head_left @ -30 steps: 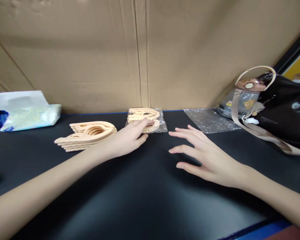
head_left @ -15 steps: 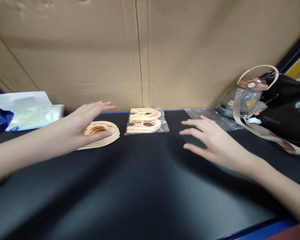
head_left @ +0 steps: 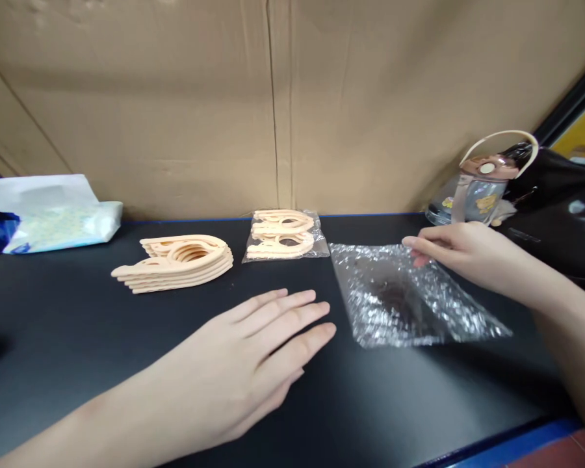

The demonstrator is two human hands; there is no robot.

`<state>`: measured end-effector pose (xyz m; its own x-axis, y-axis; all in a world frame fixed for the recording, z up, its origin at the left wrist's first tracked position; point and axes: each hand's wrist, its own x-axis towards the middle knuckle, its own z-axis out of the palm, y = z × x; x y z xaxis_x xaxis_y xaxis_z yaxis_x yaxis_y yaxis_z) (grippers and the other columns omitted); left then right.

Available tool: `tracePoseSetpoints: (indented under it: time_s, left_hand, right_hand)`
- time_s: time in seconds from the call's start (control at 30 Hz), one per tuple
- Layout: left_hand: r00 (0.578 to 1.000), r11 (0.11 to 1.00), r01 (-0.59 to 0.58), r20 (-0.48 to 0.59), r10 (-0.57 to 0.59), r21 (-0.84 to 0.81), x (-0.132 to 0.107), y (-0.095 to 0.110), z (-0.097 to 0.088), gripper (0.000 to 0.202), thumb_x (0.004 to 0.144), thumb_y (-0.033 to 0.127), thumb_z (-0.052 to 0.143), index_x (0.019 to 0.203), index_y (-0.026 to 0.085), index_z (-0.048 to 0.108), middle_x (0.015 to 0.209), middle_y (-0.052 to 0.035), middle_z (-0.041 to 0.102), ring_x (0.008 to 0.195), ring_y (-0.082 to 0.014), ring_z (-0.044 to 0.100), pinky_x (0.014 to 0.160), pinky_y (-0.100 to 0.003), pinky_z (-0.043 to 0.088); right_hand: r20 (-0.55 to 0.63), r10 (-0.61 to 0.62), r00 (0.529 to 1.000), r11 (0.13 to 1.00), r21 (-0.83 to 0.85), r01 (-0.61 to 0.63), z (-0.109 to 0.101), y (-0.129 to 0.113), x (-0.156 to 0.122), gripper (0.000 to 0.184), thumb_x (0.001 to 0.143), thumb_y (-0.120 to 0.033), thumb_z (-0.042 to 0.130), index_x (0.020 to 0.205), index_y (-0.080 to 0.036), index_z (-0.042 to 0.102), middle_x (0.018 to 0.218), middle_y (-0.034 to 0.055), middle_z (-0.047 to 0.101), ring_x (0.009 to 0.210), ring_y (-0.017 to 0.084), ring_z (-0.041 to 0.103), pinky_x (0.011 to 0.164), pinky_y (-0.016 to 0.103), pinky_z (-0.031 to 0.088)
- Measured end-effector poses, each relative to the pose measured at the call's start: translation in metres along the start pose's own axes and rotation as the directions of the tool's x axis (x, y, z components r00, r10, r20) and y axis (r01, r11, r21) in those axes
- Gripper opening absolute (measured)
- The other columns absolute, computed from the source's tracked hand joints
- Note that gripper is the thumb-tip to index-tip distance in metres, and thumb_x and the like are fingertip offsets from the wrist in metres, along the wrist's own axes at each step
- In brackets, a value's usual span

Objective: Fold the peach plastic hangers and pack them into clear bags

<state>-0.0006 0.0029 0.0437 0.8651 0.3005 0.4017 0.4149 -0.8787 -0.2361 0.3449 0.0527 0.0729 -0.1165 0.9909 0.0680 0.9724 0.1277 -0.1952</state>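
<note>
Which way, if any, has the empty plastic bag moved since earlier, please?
Yes: the empty plastic bag moved left, nearer the person, away from the water bottle.

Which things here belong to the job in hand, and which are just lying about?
Likely in use:
clear bag, pinched by the right hand
stacked peach pieces
bagged peach pieces

Probably just lying about:
bottle
black bag
soft packet

Left hand point(head_left: 251, 367) – outstretched (palm down); right hand point(head_left: 472, 253) – pinching

On the surface point(head_left: 73, 312), a packet point(head_left: 61, 224) lies at ten o'clock, stacked hangers point(head_left: 188, 274) at eleven, bagged hangers point(head_left: 283, 230) at twelve; a plastic bag point(head_left: 394, 299) is at one, a bottle point(head_left: 481, 195) at two.
</note>
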Motion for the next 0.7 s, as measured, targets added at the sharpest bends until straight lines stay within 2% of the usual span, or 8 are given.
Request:
tracePoseSetpoints:
  time_s: [0.07,0.13,0.23,0.3,0.37,0.47,0.6,0.7]
  left_hand:
    - [1.000,0.999,-0.011,0.007,0.011,-0.037,0.005,0.004,0.000,0.035,0.101,0.023,0.043,0.131,0.018,0.062,0.138,-0.0013,0.063,0.128,-0.0191,0.057,0.113,-0.033,0.039]
    - [1.000,0.996,-0.005,0.021,0.007,-0.090,0.007,0.005,0.002,0.036,0.102,0.028,0.043,0.133,0.018,0.060,0.141,-0.0010,0.061,0.129,-0.0197,0.056,0.112,-0.034,0.042]
    - [0.998,0.981,0.040,0.058,-0.030,-0.191,0.008,0.005,0.008,0.040,0.103,0.031,0.042,0.138,0.018,0.054,0.148,-0.0014,0.054,0.135,-0.0196,0.050,0.113,-0.034,0.042]
    - [0.993,0.971,0.065,0.114,-0.040,-0.230,0.006,0.004,0.013,0.041,0.103,0.031,0.041,0.140,0.019,0.053,0.149,-0.0023,0.052,0.136,-0.0199,0.050,0.111,-0.035,0.044]
    - [0.984,0.970,0.068,0.175,-0.027,-0.233,0.003,0.004,0.016,0.039,0.103,0.030,0.041,0.137,0.019,0.056,0.146,-0.0035,0.056,0.129,-0.0210,0.056,0.107,-0.035,0.049]
    - [0.980,0.985,0.039,0.198,-0.005,-0.169,-0.001,0.006,0.016,0.036,0.103,0.026,0.040,0.127,0.018,0.065,0.134,-0.0064,0.066,0.115,-0.0234,0.066,0.096,-0.036,0.056]
    - [0.981,0.996,0.028,0.195,-0.011,-0.086,-0.006,0.010,0.009,0.041,0.102,0.019,0.031,0.108,0.018,0.073,0.105,-0.0060,0.077,0.079,-0.0203,0.072,0.066,-0.032,0.059]
    - [0.974,0.995,0.066,0.222,-0.046,-0.081,-0.008,0.006,0.007,0.040,0.101,0.017,0.032,0.105,0.018,0.072,0.084,-0.0039,0.074,0.065,-0.0185,0.066,0.057,-0.032,0.056]
  right_hand:
    - [0.019,0.048,0.999,0.996,-0.081,-0.047,0.000,0.008,0.002,0.057,0.089,-0.069,0.040,0.072,-0.020,0.066,0.065,0.0043,0.067,0.062,0.021,0.060,0.061,0.033,0.039]
    - [0.156,0.061,0.986,0.991,-0.128,-0.042,0.003,0.016,0.004,0.048,0.088,-0.063,0.048,0.075,-0.021,0.069,0.070,0.0039,0.071,0.065,0.022,0.063,0.062,0.033,0.041]
    - [0.264,-0.021,0.964,0.994,-0.094,0.047,0.011,0.017,0.002,0.040,0.088,-0.059,0.053,0.083,-0.027,0.075,0.084,0.0011,0.075,0.077,0.023,0.068,0.070,0.034,0.046]
    - [0.218,-0.104,0.970,0.993,-0.041,0.115,0.015,0.010,-0.003,0.038,0.088,-0.060,0.053,0.088,-0.030,0.076,0.089,-0.0005,0.076,0.082,0.023,0.069,0.073,0.034,0.049]
    - [0.110,-0.185,0.977,0.983,0.010,0.185,0.017,-0.002,-0.009,0.035,0.089,-0.057,0.054,0.093,-0.030,0.075,0.093,-0.0008,0.076,0.084,0.022,0.070,0.074,0.034,0.052]
    - [-0.013,-0.300,0.954,0.950,0.082,0.300,0.014,-0.020,-0.017,0.029,0.093,-0.049,0.053,0.091,-0.028,0.073,0.090,-0.0003,0.075,0.080,0.019,0.070,0.071,0.032,0.053]
    - [0.089,-0.502,0.860,0.843,0.272,0.464,0.012,-0.034,-0.027,0.024,0.095,-0.041,0.055,0.086,-0.026,0.071,0.085,-0.0015,0.073,0.075,0.014,0.068,0.067,0.024,0.052]
    - [0.097,-0.590,0.802,0.797,0.227,0.559,0.020,-0.038,-0.032,0.018,0.094,-0.039,0.059,0.086,-0.028,0.071,0.085,-0.0039,0.072,0.073,0.012,0.067,0.065,0.022,0.052]
